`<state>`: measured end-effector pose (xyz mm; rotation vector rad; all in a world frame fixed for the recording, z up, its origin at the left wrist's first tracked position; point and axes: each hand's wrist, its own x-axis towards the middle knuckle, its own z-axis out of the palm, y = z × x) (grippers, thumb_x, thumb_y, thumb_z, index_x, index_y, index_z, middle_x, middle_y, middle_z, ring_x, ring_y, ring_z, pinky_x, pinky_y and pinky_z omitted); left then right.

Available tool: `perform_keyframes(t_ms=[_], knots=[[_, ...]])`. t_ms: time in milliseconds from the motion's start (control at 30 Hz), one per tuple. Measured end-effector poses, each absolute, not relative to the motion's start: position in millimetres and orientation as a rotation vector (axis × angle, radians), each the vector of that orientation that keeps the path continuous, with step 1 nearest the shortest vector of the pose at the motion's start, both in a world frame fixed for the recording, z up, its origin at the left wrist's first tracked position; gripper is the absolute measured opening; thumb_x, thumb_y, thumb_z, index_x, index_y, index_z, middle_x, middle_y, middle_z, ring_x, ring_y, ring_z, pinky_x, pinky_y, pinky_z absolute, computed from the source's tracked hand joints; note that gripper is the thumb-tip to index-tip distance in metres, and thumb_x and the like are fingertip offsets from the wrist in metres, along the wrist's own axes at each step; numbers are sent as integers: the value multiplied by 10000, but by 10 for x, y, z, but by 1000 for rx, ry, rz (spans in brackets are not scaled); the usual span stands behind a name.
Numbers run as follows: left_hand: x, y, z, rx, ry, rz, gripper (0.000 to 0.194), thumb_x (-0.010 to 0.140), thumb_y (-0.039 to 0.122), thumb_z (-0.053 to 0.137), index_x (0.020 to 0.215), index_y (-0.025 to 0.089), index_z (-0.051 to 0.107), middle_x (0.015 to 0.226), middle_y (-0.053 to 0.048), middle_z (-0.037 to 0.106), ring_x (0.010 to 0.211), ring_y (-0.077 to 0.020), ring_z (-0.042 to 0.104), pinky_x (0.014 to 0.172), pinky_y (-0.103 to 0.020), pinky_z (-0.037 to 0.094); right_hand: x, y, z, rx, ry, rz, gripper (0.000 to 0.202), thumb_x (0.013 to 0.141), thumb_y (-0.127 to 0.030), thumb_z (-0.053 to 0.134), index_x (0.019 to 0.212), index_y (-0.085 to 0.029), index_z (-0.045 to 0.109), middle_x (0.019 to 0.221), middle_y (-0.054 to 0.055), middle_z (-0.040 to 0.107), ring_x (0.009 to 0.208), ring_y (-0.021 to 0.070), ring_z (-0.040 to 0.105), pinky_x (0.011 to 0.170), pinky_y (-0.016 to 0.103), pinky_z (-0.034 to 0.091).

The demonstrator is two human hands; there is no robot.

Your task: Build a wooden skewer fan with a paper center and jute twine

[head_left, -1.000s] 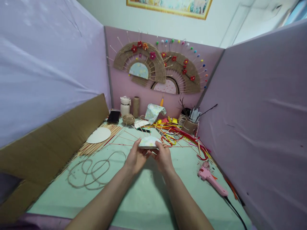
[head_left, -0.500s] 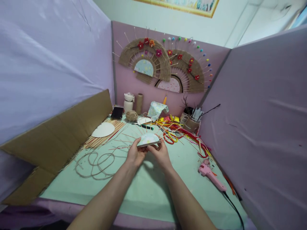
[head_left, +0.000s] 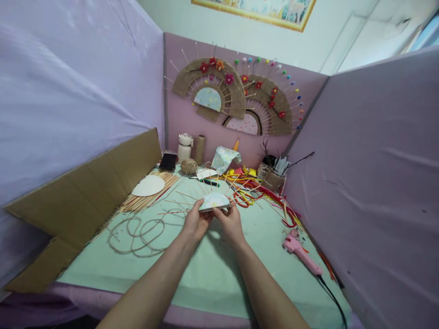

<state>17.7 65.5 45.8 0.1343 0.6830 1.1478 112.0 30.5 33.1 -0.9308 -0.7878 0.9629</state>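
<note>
Both my hands grip a fabric-covered half-disc [head_left: 214,201], pale blue with a pattern, its straight edge toward me. Thin wooden sticks fan out from its curved side. My left hand [head_left: 196,222] is closed on its left end, thumb on the top face. At the right end, my right hand [head_left: 230,223] pinches the straight edge, thumb at the front. The fingers beneath the piece are partly hidden. Left of my hands, a loose length of twine [head_left: 137,235] lies in loops on the green table cover [head_left: 209,283].
A pink glue gun [head_left: 302,253] with a cord lies at the right. Scissors [head_left: 244,197] and coloured strips are beyond my hands. At left are a white oval [head_left: 148,185] on sticks and cardboard [head_left: 89,201]. A twine ball [head_left: 188,166] and white jar [head_left: 185,147] stand behind.
The view has shifted slightly, so the background sits a little lower. Both hands keep hold of the half-disc, which appears slightly farther right in the picture.
</note>
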Motion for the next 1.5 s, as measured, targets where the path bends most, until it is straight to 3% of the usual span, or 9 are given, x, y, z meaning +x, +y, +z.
perform_keyframes(t_ms=[200,500,1500], knots=[[153,683,446,119,711,1168,117,871,135,539,821,102,639,632,-54,691,521,-134,639,486,-210,511,1093,312,312,-885,-840,1011,547,614,-73,763,1096,-234,559,1022,-1,721,909,155,695,853,290,541],[210,652,403,133,691,1190,106,864,113,546,830,95,645,680,-73,708,577,-139,653,568,-221,535,1062,314,298,-943,-788,936,526,626,-103,745,1099,-217,545,1022,30,724,930,172,692,864,306,544],[252,625,363,192,736,1203,130,869,152,544,857,87,656,650,-51,700,534,-139,635,533,-229,496,1021,329,222,-980,-771,905,540,595,-103,759,1062,-244,529,1018,1,712,924,158,693,842,300,550]])
